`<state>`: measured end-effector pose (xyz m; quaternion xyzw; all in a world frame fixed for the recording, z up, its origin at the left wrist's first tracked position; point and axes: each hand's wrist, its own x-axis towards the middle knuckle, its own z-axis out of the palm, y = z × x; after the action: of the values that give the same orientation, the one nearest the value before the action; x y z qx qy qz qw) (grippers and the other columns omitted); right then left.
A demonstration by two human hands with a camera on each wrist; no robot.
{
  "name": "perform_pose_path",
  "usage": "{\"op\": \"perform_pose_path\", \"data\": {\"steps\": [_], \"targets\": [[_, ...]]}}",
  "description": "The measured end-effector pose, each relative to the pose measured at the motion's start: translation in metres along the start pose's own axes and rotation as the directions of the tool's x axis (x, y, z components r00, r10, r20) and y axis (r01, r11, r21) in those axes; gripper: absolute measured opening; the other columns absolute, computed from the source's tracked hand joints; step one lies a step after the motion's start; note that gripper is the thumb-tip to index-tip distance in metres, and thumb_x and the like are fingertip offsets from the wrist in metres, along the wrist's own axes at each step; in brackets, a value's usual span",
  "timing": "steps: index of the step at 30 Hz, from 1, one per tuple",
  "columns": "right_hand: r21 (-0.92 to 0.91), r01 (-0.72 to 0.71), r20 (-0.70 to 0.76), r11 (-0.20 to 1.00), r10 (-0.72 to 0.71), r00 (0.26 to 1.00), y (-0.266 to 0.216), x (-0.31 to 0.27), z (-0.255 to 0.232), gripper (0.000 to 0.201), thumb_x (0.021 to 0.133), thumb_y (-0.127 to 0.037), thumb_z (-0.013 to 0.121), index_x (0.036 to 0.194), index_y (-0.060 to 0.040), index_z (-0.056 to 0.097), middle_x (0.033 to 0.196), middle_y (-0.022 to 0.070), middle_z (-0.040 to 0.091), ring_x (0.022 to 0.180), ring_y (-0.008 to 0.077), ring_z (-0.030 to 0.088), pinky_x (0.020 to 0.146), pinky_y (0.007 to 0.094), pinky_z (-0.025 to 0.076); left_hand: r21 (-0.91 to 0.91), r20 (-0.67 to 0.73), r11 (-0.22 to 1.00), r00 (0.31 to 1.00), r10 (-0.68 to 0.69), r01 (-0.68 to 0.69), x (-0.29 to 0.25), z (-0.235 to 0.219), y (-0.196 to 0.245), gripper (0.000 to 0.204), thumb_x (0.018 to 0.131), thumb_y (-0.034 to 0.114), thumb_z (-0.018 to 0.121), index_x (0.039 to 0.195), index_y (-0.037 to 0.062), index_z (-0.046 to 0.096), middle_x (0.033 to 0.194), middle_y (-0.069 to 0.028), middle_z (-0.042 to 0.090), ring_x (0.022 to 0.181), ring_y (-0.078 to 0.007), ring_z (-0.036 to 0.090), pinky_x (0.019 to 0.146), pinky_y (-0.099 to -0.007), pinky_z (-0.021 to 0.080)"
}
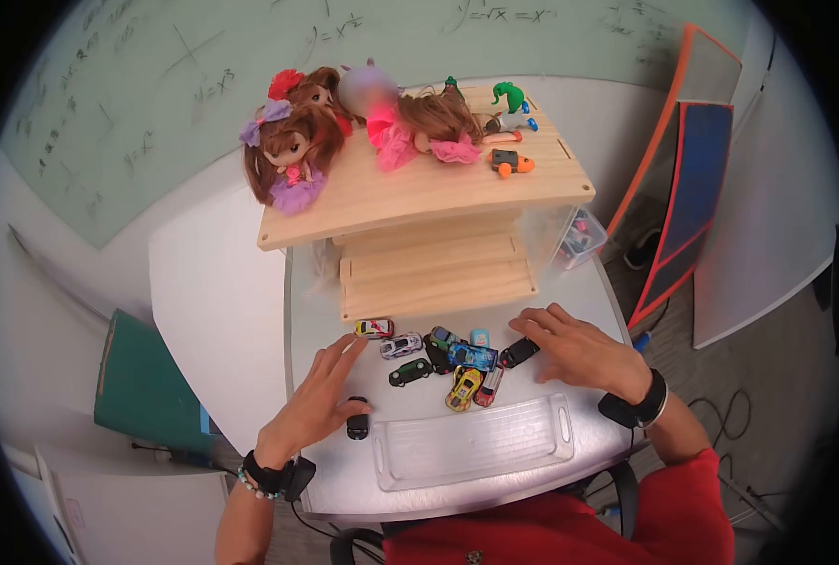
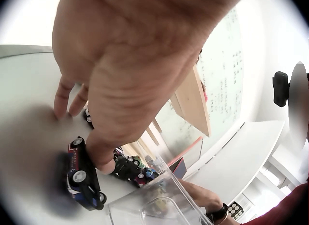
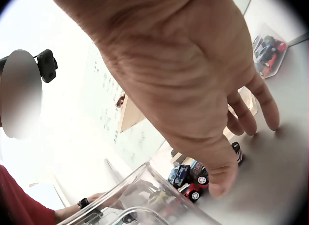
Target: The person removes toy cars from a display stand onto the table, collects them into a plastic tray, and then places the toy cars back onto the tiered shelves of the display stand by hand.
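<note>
Toy cars (image 1: 438,358) are lying in a tight cluster, some pressing against each other, on a smooth, silvery table (image 1: 344,480) in front of a wooden shelf (image 1: 419,212). Their compact, rounded bodies are showing glossy finishes: a blue car (image 1: 473,357) is sitting mid-cluster, a yellow car (image 1: 462,391) is pointing toward the person's side, and a silver car (image 1: 401,346) and a dark green car (image 1: 410,373) are resting to the left.

Fingers reaching forward and loosely extended, the left hand (image 1: 318,400) is holding its thumb right beside 1 black car (image 1: 358,421), which is sitting well apart from the cluster; I cannot tell whether skin and car are touching. Near the cluster's right edge, the right hand (image 1: 579,353) is arching over the table, fingers slightly bent and spread, its fingertips hovering close to another black car (image 1: 519,353).

Nearer the body, a clear plastic tray (image 1: 476,447) with rounded corners and a ribbed base is lying between the 2 wrists. Pale, grained wood is forming the shelf, whose flat top is bearing dolls (image 1: 292,155) with silky brown hair and frilly skirts, plus a curved green toy (image 1: 509,94). Behind, a greenish board (image 1: 212,85) is carrying handwritten formulas.
</note>
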<state>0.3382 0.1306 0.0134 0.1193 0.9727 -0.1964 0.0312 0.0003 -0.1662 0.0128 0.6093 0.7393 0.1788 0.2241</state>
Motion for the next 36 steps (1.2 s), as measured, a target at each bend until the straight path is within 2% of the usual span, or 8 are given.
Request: {"op": "perform_pose_path", "data": {"steps": [5,11,14,19,23,25,33,36], "targets": [[-0.063,-0.026,0.052,0.998,0.029,0.998,-0.013,0.018,0.012,0.087,0.090,-0.014,0.094,0.165,-0.0075,0.051,0.162,0.0152,0.055,0.148,0.0390,0.058,0.114,0.0491,0.062,-0.017,0.060,0.999,0.998,0.032,-0.031,-0.004,-0.004,0.004,0.114,0.091,0.013,0.098,0.183,0.0129,0.031,0.185,-0.0195,0.035,0.164,-0.0446,0.041,0.126,-0.0525,0.055],[-0.040,-0.009,-0.019,0.999,0.009,1.000,-0.013,0.026,0.027,0.073,0.096,-0.017,0.089,0.158,-0.0054,0.052,0.141,0.0204,0.058,0.134,0.0418,0.066,0.101,0.0514,0.067,0.007,0.212,1.000,0.977,-0.003,0.001,-0.014,-0.005,-0.003,0.095,0.088,0.007,0.097,0.172,0.0140,0.054,0.179,-0.0155,0.042,0.157,-0.0405,0.047,0.123,-0.0481,0.057],[-0.053,0.010,-0.059,0.999,-0.013,0.998,-0.014,0.033,0.036,0.064,0.099,-0.019,0.086,0.153,-0.0043,0.054,0.137,0.0204,0.058,0.127,0.0428,0.070,0.097,0.0517,0.067,-0.137,0.143,0.986,0.984,0.110,-0.090,-0.009,0.005,-0.009,0.074,0.092,-0.001,0.091,0.160,0.0119,0.065,0.168,-0.0134,0.053,0.143,-0.0361,0.059,0.115,-0.0449,0.059],[-0.021,0.016,-0.068,1.000,-0.017,0.998,-0.005,0.042,0.031,0.058,0.103,-0.021,0.083,0.150,-0.0024,0.056,0.133,0.0203,0.060,0.119,0.0443,0.074,0.095,0.0519,0.066,-0.336,-0.036,0.941,0.998,-0.047,0.033,0.008,0.020,0.005,0.063,0.096,-0.009,0.082,0.155,0.0086,0.068,0.151,-0.0144,0.066,0.121,-0.0313,0.070,0.104,-0.0423,0.061],[0.182,-0.019,0.032,0.983,0.013,0.999,-0.006,0.041,0.018,0.062,0.104,-0.024,0.083,0.156,-0.0040,0.055,0.140,0.0187,0.063,0.122,0.0444,0.073,0.098,0.0540,0.063,-0.307,-0.086,0.951,0.996,-0.002,-0.024,0.019,0.014,0.012,0.068,0.095,-0.006,0.085,0.159,0.0069,0.065,0.155,-0.0169,0.064,0.131,-0.0349,0.068,0.111,-0.0458,0.059],[0.258,-0.020,0.041,0.966,0.009,0.999,-0.013,0.039,0.011,0.065,0.104,-0.026,0.083,0.159,-0.0051,0.054,0.144,0.0180,0.064,0.124,0.0446,0.073,0.100,0.0546,0.062,0.008,-0.255,0.965,0.933,0.256,-0.262,0.028,0.009,0.018,0.083,0.092,0.003,0.092,0.167,0.0060,0.057,0.163,-0.0194,0.059,0.145,-0.0403,0.060,0.122,-0.0503,0.053],[0.006,0.109,0.030,0.994,-0.109,0.994,-0.016,0.050,0.018,0.117,0.076,-0.022,0.104,0.175,-0.0096,0.041,0.158,0.0160,0.057,0.146,0.0396,0.061,0.111,0.0506,0.063,0.136,-0.039,0.977,0.985,0.171,-0.164,0.049,0.022,0.007,0.117,0.076,0.023,0.106,0.176,0.0090,0.046,0.177,-0.0185,0.042,0.163,-0.0453,0.038,0.136,-0.0545,0.043],[0.023,0.109,0.086,0.994,-0.110,0.990,-0.027,0.066,0.019,0.117,0.078,-0.025,0.103,0.175,-0.0064,0.041,0.155,0.0181,0.058,0.146,0.0401,0.060,0.111,0.0517,0.063,0.135,-0.017,0.976,0.985,0.174,-0.171,0.055,0.023,0.011,0.116,0.076,0.021,0.106,0.174,0.0080,0.047,0.174,-0.0184,0.042,0.162,-0.0459,0.038,0.135,-0.0539,0.043]]}}
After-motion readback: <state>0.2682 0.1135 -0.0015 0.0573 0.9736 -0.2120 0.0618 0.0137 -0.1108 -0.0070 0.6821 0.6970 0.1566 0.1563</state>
